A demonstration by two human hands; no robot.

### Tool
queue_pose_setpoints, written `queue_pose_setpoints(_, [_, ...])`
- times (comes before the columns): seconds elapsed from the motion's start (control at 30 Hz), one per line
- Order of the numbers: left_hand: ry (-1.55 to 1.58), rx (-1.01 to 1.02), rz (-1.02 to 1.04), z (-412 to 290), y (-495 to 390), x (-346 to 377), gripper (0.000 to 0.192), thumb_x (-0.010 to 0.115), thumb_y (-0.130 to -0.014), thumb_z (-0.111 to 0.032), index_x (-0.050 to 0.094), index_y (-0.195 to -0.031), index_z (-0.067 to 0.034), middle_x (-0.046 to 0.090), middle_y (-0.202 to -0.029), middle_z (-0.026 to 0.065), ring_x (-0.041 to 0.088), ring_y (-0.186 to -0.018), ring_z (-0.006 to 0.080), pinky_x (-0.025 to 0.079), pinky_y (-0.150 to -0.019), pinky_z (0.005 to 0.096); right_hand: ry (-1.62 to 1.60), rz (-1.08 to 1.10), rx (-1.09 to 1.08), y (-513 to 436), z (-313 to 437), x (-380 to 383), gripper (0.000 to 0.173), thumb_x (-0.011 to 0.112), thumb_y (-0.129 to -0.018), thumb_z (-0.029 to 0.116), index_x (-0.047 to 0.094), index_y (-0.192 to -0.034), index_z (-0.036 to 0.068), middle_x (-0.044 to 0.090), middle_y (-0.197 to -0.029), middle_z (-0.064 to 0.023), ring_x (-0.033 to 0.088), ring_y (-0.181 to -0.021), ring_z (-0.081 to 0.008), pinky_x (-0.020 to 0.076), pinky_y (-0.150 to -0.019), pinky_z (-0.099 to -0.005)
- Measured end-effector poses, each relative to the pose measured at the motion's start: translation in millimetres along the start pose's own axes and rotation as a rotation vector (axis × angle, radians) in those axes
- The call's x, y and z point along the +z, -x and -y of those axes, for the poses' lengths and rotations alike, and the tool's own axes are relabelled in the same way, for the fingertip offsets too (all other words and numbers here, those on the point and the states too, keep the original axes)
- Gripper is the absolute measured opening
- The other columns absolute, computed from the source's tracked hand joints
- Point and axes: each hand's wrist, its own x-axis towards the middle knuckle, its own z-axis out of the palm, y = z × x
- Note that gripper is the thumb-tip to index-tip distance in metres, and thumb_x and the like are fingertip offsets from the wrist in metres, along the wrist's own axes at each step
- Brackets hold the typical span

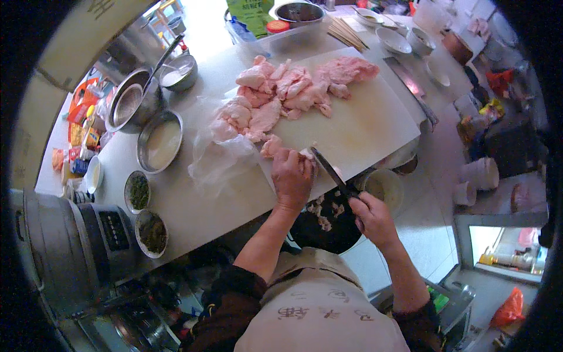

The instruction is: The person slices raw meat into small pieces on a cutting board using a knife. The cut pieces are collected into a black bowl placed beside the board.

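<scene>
My right hand [371, 215] grips the dark handle of a kitchen knife [327, 167], its blade reaching up and left over the near edge of a white cutting board [374, 127]. Beside the blade's tip, my left hand [294, 178] presses on a small piece of pale pink raw meat or fat [271, 146], its fingers curled. A large heap of the same raw meat [294, 88] spreads over the board's far left part, partly on a clear plastic bag [224, 163]. Below the board's edge, a black container [325, 226] holds several small cut pieces.
Metal bowls [159, 141] and two bowls of chopped greens [138, 192] stand left on the table. A cleaver [407, 81] lies right of the board. Chopsticks [347, 33] and white bowls [393, 40] are at the back. A pale bucket [387, 189] stands below, at the right.
</scene>
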Motion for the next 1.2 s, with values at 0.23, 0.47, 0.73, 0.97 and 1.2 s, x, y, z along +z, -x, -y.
queue_pose_setpoints(0.23, [0.061,-0.081,0.012,-8,2,-7,0.014,0.072,-0.087,-0.009,0.060,-0.090,-0.002,0.060,-0.099,0.0180,0.060,-0.098,0.0404,0.050,-0.085,0.0497,0.086,0.018,-0.077,38,1,8,0.033,0.068,-0.104,0.031,0.064,-0.092,0.001,0.062,-0.067,-0.0055,0.056,-0.060,-0.0151,0.0458,-0.057,-0.0345])
queue_pose_setpoints(0.47, [-0.074,0.012,-0.001,6,4,10,0.016,0.073,-0.085,-0.009,0.061,-0.094,-0.003,0.060,-0.103,0.0185,0.059,-0.101,0.0413,0.050,-0.088,0.0506,0.196,0.044,-0.245,-42,37,39,0.035,0.064,-0.105,0.033,0.063,-0.090,0.002,0.055,-0.066,-0.0007,0.051,-0.056,-0.0098,0.0419,-0.053,-0.0312])
queue_pose_setpoints(0.73, [-0.012,-0.020,0.018,1,4,-5,0.014,0.072,-0.090,-0.012,0.062,-0.093,-0.002,0.060,-0.102,0.0201,0.059,-0.103,0.0412,0.050,-0.091,0.0500,0.104,0.012,-0.135,-41,13,26,0.033,0.064,-0.104,0.033,0.072,-0.099,0.001,0.065,-0.074,-0.0114,0.061,-0.063,-0.0192,0.0503,-0.061,-0.0369])
queue_pose_setpoints(0.97, [0.030,-0.050,-0.039,-8,5,-11,0.015,0.072,-0.088,-0.009,0.062,-0.095,-0.002,0.059,-0.104,0.0198,0.058,-0.103,0.0419,0.047,-0.090,0.0519,0.033,0.027,-0.012,27,0,-4,0.030,0.069,-0.102,0.030,0.064,-0.090,0.003,0.060,-0.068,-0.0061,0.055,-0.058,-0.0135,0.0454,-0.055,-0.0344])
queue_pose_setpoints(1.2, [0.053,-0.147,0.132,-4,6,-11,0.020,0.074,-0.091,-0.012,0.065,-0.106,-0.002,0.065,-0.115,0.0249,0.060,-0.118,0.0454,0.050,-0.101,0.0513,0.371,0.015,-0.294,-4,28,30,0.032,0.068,-0.102,0.031,0.067,-0.098,-0.001,0.065,-0.073,-0.0135,0.063,-0.068,-0.0223,0.0499,-0.064,-0.0388])
